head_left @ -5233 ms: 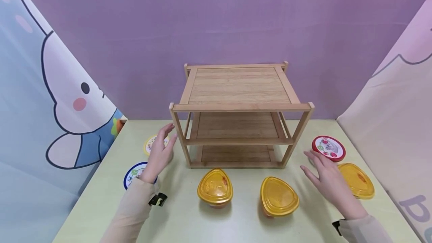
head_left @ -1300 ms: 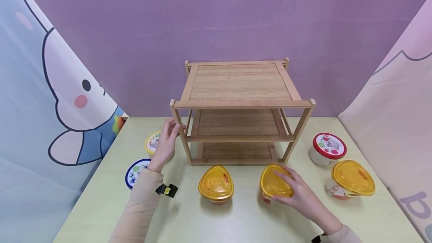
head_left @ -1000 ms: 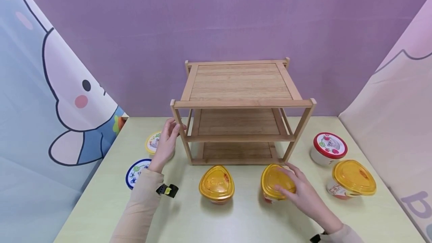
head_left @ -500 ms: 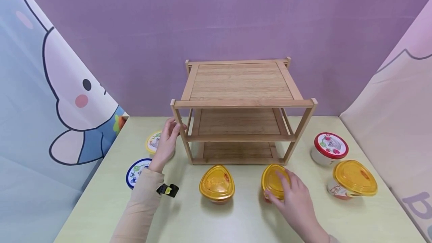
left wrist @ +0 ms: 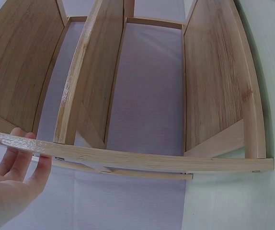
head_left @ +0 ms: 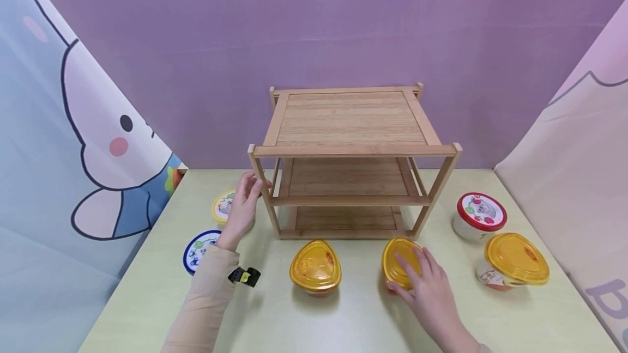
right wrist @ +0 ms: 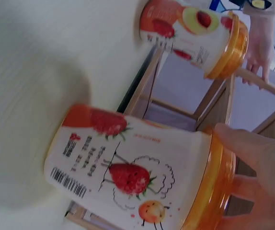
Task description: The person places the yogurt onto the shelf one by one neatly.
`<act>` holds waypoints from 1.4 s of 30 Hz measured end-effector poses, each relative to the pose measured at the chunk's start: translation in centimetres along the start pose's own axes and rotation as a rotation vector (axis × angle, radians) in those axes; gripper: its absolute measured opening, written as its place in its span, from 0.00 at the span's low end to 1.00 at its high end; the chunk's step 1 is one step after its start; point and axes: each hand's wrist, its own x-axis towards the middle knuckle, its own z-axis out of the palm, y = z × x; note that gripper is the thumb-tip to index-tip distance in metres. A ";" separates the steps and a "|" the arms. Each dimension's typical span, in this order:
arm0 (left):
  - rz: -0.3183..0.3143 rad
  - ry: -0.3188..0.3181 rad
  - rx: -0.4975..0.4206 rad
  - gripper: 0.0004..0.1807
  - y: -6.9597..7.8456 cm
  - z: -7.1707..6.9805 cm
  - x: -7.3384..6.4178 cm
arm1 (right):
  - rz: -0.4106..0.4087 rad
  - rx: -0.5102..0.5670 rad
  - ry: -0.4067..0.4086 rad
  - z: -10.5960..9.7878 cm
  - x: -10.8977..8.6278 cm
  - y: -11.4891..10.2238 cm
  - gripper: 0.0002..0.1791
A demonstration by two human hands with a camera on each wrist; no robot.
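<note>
In the right wrist view, the nearer strawberry-printed cup carries a barcode and small dark characters too blurred to read, while the right-side curtain bears a purple letter, perhaps a tilted b or p.

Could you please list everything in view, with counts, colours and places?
Rack: 1, light wood, mid-table
Gripped tub: 1, white, amber lid, before rack's right front
Left amber tub: 1, amber lid, before rack's left front
Far-right amber tub: 1, amber lid, table's right side
Red-rimmed tub: 1, white and red, right of rack
Yellow-rimmed tub: 1, white and yellow, left of rack
Blue-rimmed tub: 1, white and blue, nearer than yellow-rimmed tub
Table: 1, pale yellow-green, beneath
Backdrop: 1, purple, behind rack
Curtains: 2, blue left, cream-pink right
Sleeves: 2, beige, forearms
Wrist strap: 1, black-and-yellow, left sleeve
Left hand: 1, bare, gripping rack
Right hand: 1, bare, gripping tub's lid
</note>
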 end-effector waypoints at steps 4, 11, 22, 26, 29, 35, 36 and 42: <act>-0.006 0.004 0.006 0.17 0.1 -0.1 0.0 | -0.021 0.059 -0.062 -0.5 0.3 0.9 0.30; -0.008 0.005 -0.002 0.18 0.2 -0.1 0.0 | -0.049 0.173 -0.157 -1.6 0.9 2.2 0.28; -0.010 -0.012 0.004 0.18 0.0 0.0 0.0 | -0.191 0.290 -0.186 -1.8 1.4 4.8 0.31; -0.009 -0.014 0.007 0.18 -0.1 0.0 -0.1 | -0.199 0.325 -0.228 -2.1 1.7 5.3 0.31; -0.004 -0.015 0.003 0.18 0.0 0.1 -0.1 | -0.212 0.341 -0.245 -2.3 1.9 5.6 0.31; -0.004 -0.007 0.011 0.18 0.0 0.1 -0.1 | -0.190 0.348 -0.261 -2.6 2.1 5.5 0.32; -0.003 -0.005 0.008 0.18 0.0 0.1 -0.1 | -0.177 0.345 -0.253 -2.6 2.1 5.3 0.31; 0.004 0.000 -0.005 0.16 -0.1 0.1 -0.2 | -0.118 0.265 -0.108 -2.8 2.0 3.7 0.27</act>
